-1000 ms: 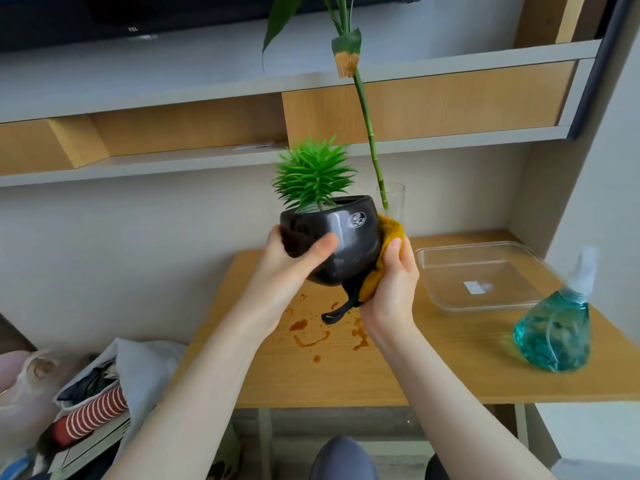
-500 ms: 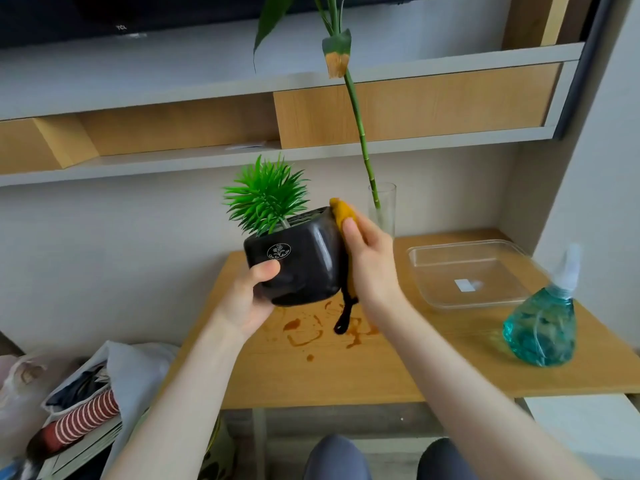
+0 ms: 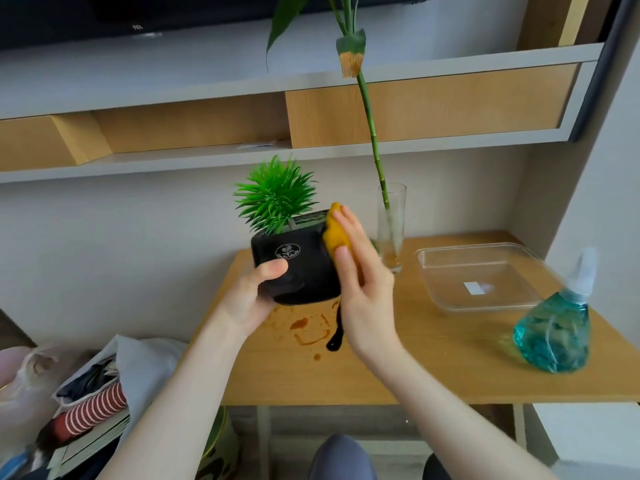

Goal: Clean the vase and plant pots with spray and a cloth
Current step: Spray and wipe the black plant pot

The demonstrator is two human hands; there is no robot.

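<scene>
One black pot [image 3: 304, 268] held up over the table [image 3: 415, 362], two hands on it.
L hand [image 3: 249, 299] grips pot's side, thumb across front; R hand [image 3: 360, 289] presses one yellow cloth [image 3: 336, 233] to pot's right side w/ straight fingers. Also: one glass vase [image 3: 393, 223] (one stalk in it), one clear tray [image 3: 481, 275], one teal spray bottle [image 3: 557, 323].

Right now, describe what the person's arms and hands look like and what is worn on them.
Both arms are bare from the bottom edge of the picture up to the hands: no sleeves in view. The left hand and right hand wear no gloves, and no rings, watch or bracelets show. Fingernails look short and unpainted.
</scene>
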